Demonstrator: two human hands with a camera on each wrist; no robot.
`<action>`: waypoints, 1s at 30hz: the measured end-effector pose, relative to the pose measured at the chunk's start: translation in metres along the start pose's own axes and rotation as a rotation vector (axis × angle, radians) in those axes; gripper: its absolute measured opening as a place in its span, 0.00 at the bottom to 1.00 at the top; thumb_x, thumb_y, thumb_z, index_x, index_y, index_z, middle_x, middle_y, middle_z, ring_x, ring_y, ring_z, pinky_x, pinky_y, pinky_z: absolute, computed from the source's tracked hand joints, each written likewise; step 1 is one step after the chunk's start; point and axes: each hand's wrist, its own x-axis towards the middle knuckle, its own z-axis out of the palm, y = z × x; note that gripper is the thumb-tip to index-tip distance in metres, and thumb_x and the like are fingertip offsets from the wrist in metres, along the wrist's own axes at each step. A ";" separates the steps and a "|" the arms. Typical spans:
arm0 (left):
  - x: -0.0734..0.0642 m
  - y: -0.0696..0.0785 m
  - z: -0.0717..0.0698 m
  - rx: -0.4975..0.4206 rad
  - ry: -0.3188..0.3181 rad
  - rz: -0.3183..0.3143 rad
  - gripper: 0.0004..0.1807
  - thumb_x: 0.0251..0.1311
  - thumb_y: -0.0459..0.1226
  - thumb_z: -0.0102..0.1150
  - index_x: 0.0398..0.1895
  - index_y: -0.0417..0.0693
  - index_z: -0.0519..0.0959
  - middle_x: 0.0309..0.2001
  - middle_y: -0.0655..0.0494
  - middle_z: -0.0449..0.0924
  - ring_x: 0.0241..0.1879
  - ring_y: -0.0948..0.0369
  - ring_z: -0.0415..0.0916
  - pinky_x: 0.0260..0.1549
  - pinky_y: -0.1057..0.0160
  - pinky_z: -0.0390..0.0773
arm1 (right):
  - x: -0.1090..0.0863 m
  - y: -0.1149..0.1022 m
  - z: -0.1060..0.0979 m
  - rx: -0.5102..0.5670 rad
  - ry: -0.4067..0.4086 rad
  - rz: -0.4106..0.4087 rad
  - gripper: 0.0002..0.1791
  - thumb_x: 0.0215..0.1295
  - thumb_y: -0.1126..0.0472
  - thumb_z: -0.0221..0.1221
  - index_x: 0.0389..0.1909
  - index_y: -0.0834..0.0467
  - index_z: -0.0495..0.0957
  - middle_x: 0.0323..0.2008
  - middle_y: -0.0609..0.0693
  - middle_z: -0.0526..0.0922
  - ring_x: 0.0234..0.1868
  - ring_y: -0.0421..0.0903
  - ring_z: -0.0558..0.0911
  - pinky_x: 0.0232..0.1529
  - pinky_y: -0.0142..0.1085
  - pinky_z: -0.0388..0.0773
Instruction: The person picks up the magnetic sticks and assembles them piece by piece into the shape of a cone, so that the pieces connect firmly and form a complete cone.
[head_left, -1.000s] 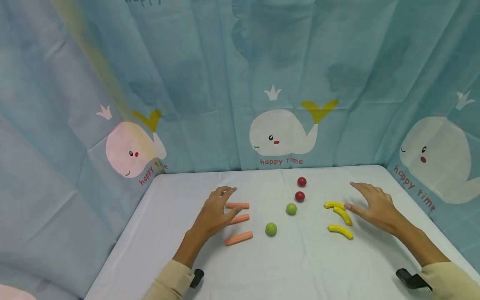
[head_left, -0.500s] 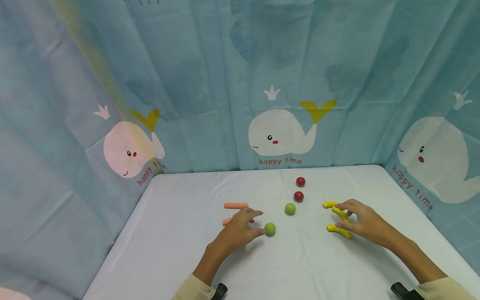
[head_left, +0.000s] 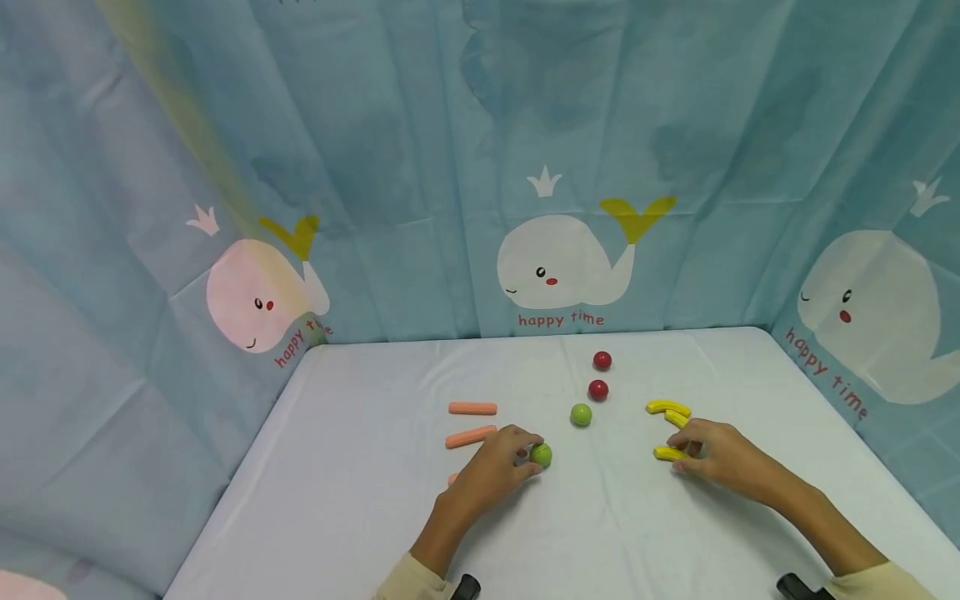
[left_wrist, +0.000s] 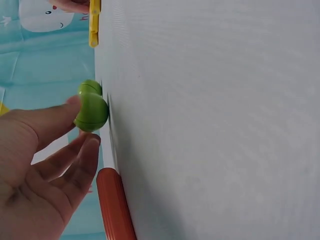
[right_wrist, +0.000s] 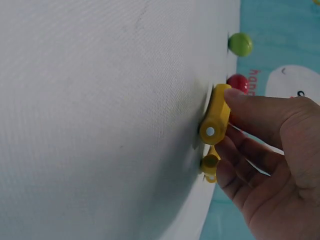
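Note:
My left hand (head_left: 492,473) is at the nearer green ball (head_left: 541,455); its thumb and fingertips pinch the ball at the sides. In the left wrist view the thumb touches this green ball (left_wrist: 92,112), and a second green ball shows behind it. On the right, my right hand (head_left: 723,458) pinches the nearest yellow toy banana (head_left: 670,453) between thumb and fingers. The right wrist view shows the thumb on this toy banana (right_wrist: 216,115), whose end has a white dot. Part of the banana is hidden by the hand in the head view.
Orange ridged sticks (head_left: 472,408) lie left of centre, one mostly covered by the left hand. Farther back are another green ball (head_left: 581,415) and two red balls (head_left: 598,390). Two more toy bananas (head_left: 667,407) lie beyond the right hand. A printed curtain (head_left: 420,250) borders the white table (head_left: 360,433).
My left hand has moved right and forward from the orange sticks to the green ball. My right hand has come down and left onto the nearest toy banana, its fingers drawing closer together.

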 end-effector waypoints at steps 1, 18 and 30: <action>0.001 0.000 0.000 -0.002 0.000 -0.005 0.20 0.67 0.35 0.72 0.62 0.45 0.84 0.53 0.55 0.83 0.50 0.59 0.82 0.49 0.64 0.82 | 0.000 0.000 0.000 0.000 -0.003 -0.001 0.17 0.60 0.58 0.77 0.48 0.57 0.87 0.38 0.40 0.83 0.37 0.33 0.76 0.40 0.33 0.79; 0.004 -0.002 0.001 -0.024 -0.020 -0.022 0.21 0.66 0.33 0.72 0.61 0.41 0.85 0.49 0.56 0.86 0.46 0.64 0.84 0.47 0.67 0.83 | 0.001 0.000 0.004 -0.013 -0.025 0.034 0.12 0.64 0.62 0.73 0.46 0.60 0.87 0.35 0.40 0.82 0.36 0.34 0.76 0.37 0.32 0.79; 0.004 0.000 0.002 -0.066 -0.051 -0.038 0.16 0.64 0.37 0.75 0.53 0.45 0.86 0.46 0.62 0.84 0.43 0.67 0.82 0.44 0.66 0.82 | 0.006 -0.012 0.009 -0.031 -0.003 0.056 0.09 0.63 0.62 0.73 0.44 0.57 0.88 0.37 0.41 0.85 0.36 0.37 0.77 0.36 0.32 0.79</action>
